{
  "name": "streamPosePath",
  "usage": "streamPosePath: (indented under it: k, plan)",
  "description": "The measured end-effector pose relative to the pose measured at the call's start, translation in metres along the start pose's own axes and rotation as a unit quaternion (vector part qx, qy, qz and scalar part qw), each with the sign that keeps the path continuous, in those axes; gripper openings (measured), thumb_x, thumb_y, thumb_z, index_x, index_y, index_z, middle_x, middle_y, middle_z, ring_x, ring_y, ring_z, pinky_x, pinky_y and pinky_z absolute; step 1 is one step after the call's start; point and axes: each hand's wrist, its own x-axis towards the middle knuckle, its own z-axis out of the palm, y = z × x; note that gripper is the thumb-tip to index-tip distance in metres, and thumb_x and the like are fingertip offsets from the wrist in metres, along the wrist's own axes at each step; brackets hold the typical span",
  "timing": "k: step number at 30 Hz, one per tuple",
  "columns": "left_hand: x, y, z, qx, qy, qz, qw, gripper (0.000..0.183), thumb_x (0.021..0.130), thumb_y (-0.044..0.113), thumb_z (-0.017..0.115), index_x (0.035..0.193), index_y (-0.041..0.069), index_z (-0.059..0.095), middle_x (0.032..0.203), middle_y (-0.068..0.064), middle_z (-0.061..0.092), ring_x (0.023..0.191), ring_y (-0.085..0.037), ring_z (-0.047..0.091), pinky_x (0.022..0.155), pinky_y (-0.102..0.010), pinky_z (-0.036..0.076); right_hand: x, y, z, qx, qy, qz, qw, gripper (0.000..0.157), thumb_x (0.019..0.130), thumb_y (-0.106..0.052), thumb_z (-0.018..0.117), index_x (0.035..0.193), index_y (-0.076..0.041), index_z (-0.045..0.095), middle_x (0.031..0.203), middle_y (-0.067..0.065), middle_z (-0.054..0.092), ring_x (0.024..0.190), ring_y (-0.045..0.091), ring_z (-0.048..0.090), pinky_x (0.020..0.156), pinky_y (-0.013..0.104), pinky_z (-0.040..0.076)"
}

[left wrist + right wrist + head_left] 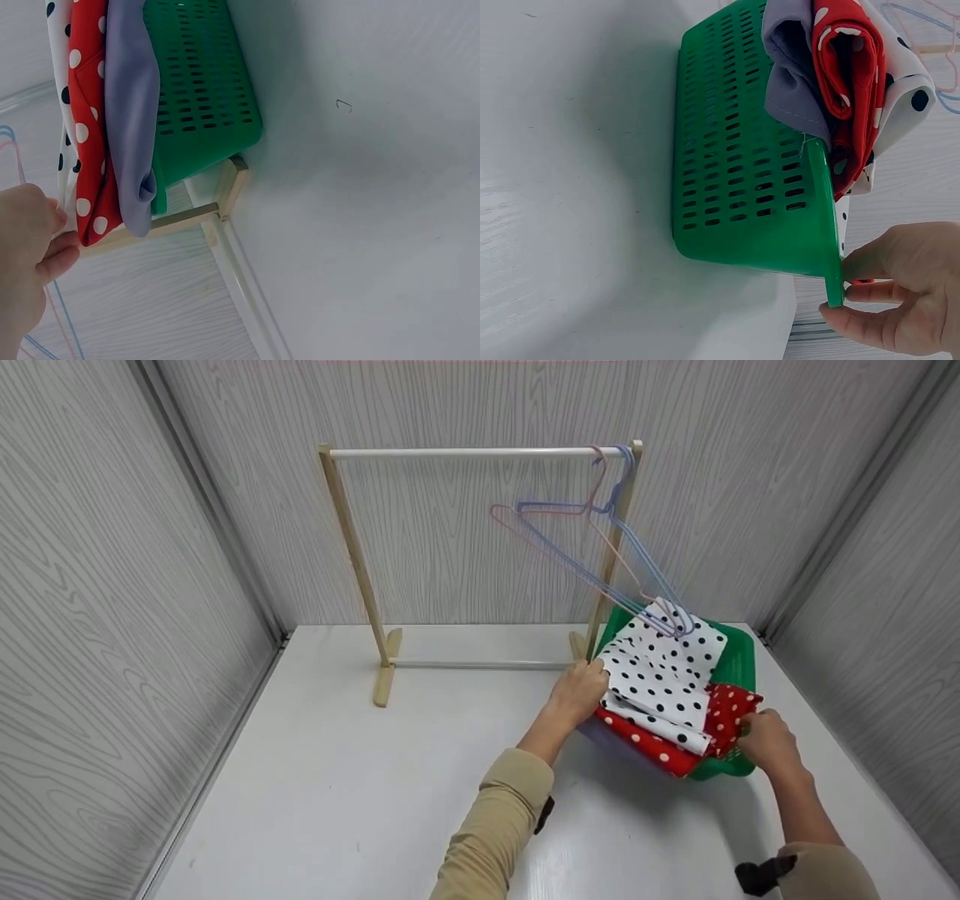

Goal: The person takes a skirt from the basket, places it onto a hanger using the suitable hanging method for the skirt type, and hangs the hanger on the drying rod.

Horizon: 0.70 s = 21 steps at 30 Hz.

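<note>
white dotted cloth (pixel 660 667) is piled in the green basket (pixel 739 656), roughly three o'clock from the left hand (pixel 579 690), edge pinched in its fingers (pixel 58 262); basket rim's (pixel 827 217) gripped by the right hand (pixel 769 739), cloth's four o'clock.

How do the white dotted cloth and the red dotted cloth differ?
Colour: the white dotted cloth has black dots; the red dotted cloth has pale ones.
Layering: at the front, the white dotted cloth lies over the red dotted cloth.
Both are spotted and sit in the green basket.
</note>
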Motion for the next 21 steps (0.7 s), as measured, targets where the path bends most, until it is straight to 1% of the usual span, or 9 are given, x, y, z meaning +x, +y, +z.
streamPosePath:
  k: [5, 8, 10, 14, 17, 19, 21]
  plan:
    - [-0.0041, -0.0018, -0.0014, -0.033, -0.006, -0.02, 0.9992, 0.011, 0.084, 0.008, 0.061, 0.086, 0.011, 0.071, 0.085, -0.002, 0.06, 0.07, -0.014, 0.057, 0.063, -0.023, 0.046, 0.0014, -0.0016, 0.003, 0.001, -0.002, -0.001, 1.0, 0.029, 0.079, 0.005, 0.058, 0.104, 0.019, 0.055, 0.102, 0.032, 0.042, 0.09, 0.044, 0.045, 0.073, 0.05, 0.05]
    - [-0.0056, -0.0024, -0.0009, -0.035, -0.005, -0.02, 0.9992, 0.011, 0.085, 0.006, 0.06, 0.088, 0.01, 0.069, 0.086, -0.003, 0.06, 0.071, -0.014, 0.057, 0.062, -0.023, 0.047, 0.0017, -0.0023, 0.0037, 0.005, -0.004, -0.001, 1.0, 0.027, 0.081, 0.004, 0.057, 0.103, 0.019, 0.055, 0.101, 0.032, 0.042, 0.089, 0.043, 0.046, 0.073, 0.05, 0.05]
    - [-0.0061, -0.0025, -0.0004, -0.024, -0.001, -0.011, 0.9997, 0.013, 0.086, 0.005, 0.057, 0.09, 0.01, 0.068, 0.085, -0.003, 0.059, 0.07, -0.013, 0.056, 0.061, -0.022, 0.047, 0.0013, -0.002, 0.0039, 0.008, -0.004, 0.001, 1.0, 0.027, 0.081, 0.004, 0.057, 0.103, 0.019, 0.055, 0.102, 0.031, 0.042, 0.089, 0.043, 0.046, 0.072, 0.05, 0.05]
    - [-0.006, -0.0017, 0.002, 0.029, 0.013, 0.016, 0.9994, 0.019, 0.09, 0.004, 0.051, 0.089, 0.013, 0.068, 0.083, -0.001, 0.059, 0.067, -0.011, 0.056, 0.059, -0.021, 0.046, -0.0001, -0.0007, 0.0043, 0.008, 0.0, 0.0, 1.0, 0.028, 0.08, 0.004, 0.058, 0.104, 0.019, 0.055, 0.103, 0.033, 0.042, 0.089, 0.044, 0.047, 0.072, 0.05, 0.05]
    - [-0.0042, -0.0009, 0.0036, 0.065, 0.023, 0.026, 0.9973, 0.023, 0.09, 0.004, 0.05, 0.086, 0.015, 0.07, 0.082, 0.0, 0.058, 0.067, -0.01, 0.055, 0.059, -0.021, 0.045, -0.001, 0.0009, 0.0046, 0.001, 0.017, -0.014, 1.0, 0.026, 0.081, 0.004, 0.057, 0.101, 0.02, 0.056, 0.102, 0.034, 0.042, 0.088, 0.045, 0.048, 0.07, 0.051, 0.05]
    - [-0.0028, -0.0001, 0.0041, 0.079, 0.029, 0.029, 0.996, 0.025, 0.089, 0.005, 0.049, 0.085, 0.016, 0.071, 0.082, 0.001, 0.058, 0.068, -0.01, 0.055, 0.059, -0.021, 0.045, -0.0014, 0.0018, 0.0054, -0.001, 0.027, -0.021, 0.999, 0.025, 0.081, 0.003, 0.056, 0.1, 0.02, 0.056, 0.102, 0.035, 0.042, 0.087, 0.046, 0.048, 0.07, 0.052, 0.05]
    - [-0.0028, 0.0004, 0.0041, 0.089, 0.028, 0.035, 0.995, 0.026, 0.089, 0.005, 0.049, 0.085, 0.016, 0.072, 0.081, 0.001, 0.058, 0.068, -0.01, 0.055, 0.059, -0.022, 0.045, -0.0017, 0.0024, 0.0069, 0.002, 0.026, -0.018, 0.999, 0.025, 0.082, 0.003, 0.056, 0.1, 0.02, 0.056, 0.102, 0.035, 0.042, 0.088, 0.046, 0.048, 0.071, 0.053, 0.05]
